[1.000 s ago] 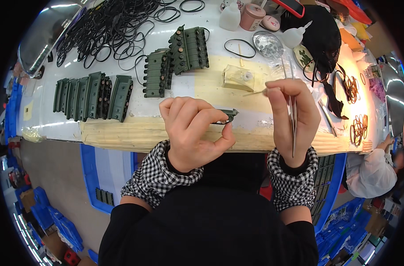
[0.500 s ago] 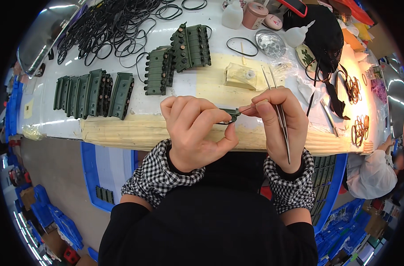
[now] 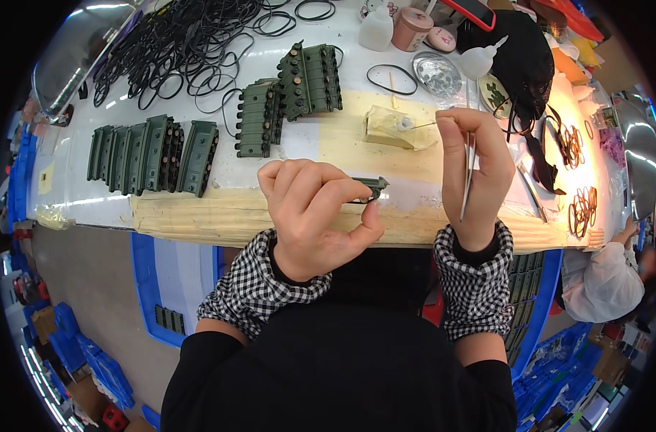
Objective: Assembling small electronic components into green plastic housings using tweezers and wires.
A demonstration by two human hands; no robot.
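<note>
Two rows of green parts stand on the white bench: one row [image 3: 151, 153] at far left, a second cluster [image 3: 288, 97] toward centre, with black rings [image 3: 177, 43] heaped behind them. Left hand [image 3: 313, 212], over the bench's front edge, has its fingers curled tight, pinching a small green part [image 3: 369, 188] between thumb and forefinger. Right hand [image 3: 475, 169] grips tweezers [image 3: 469, 176] upright, fingers closed round the shaft, tips raised near a pale block [image 3: 392, 128]. Behind, a white bottle [image 3: 377, 29], a pink tub [image 3: 412, 25] with its lid [image 3: 441, 39] beside it, and a clear dish [image 3: 437, 73] of small silvery pieces. More rings [image 3: 583, 209] lie at right. Blue bins [image 3: 533, 288] below hold green parts.
</note>
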